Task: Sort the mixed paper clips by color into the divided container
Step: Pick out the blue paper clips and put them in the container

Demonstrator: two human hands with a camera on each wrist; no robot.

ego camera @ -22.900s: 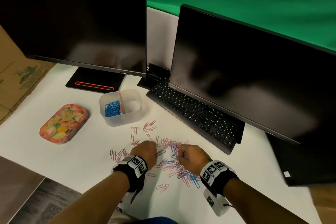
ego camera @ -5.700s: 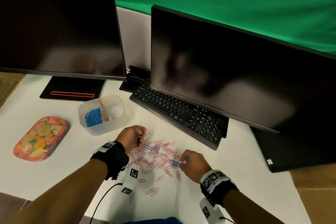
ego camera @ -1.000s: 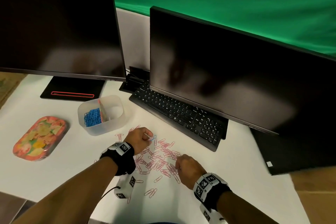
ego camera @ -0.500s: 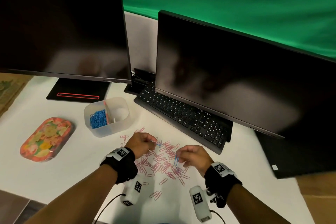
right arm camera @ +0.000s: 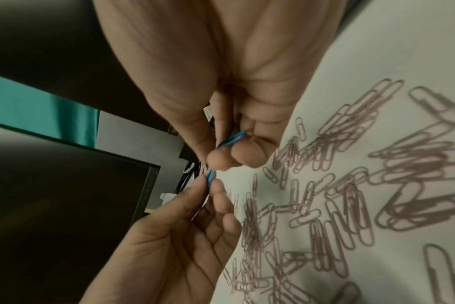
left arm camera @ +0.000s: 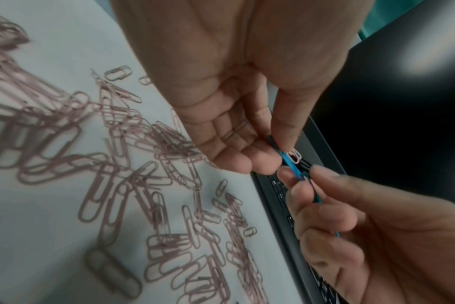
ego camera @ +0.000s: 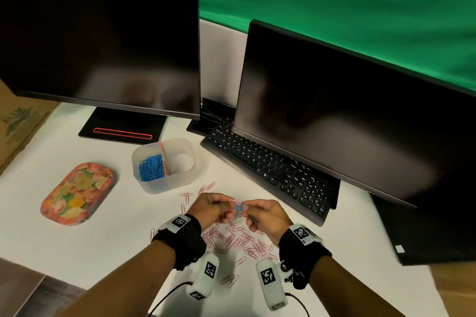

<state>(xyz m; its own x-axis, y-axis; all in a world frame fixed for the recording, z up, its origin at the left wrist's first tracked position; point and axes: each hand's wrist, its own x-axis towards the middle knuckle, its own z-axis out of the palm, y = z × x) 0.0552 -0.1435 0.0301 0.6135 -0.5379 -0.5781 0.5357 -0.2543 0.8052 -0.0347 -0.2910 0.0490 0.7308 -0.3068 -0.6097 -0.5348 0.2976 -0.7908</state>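
Both hands meet above the pile of pink paper clips (ego camera: 237, 237). My left hand (ego camera: 228, 204) pinches a blue paper clip (left arm camera: 288, 161) between thumb and fingers, with a pink clip (left arm camera: 295, 156) caught beside it. My right hand (ego camera: 247, 210) pinches the same blue bundle from the other side, and another blue clip (right arm camera: 231, 139) shows between its thumb and curled fingers. The divided container (ego camera: 180, 183) stands to the far left of the hands. Its left compartment holds blue clips (ego camera: 152, 168); the right compartment looks empty.
A black keyboard (ego camera: 270, 170) lies right of the hands under the right monitor (ego camera: 347, 121). The left monitor's base (ego camera: 121, 128) sits behind the container. A flowered lid (ego camera: 77, 194) rests at the left. Loose pink clips (ego camera: 186, 197) lie between hands and container.
The hands, a little apart half a second ago with a blue clip in each, have come together above the pile and now touch at the blue clips.
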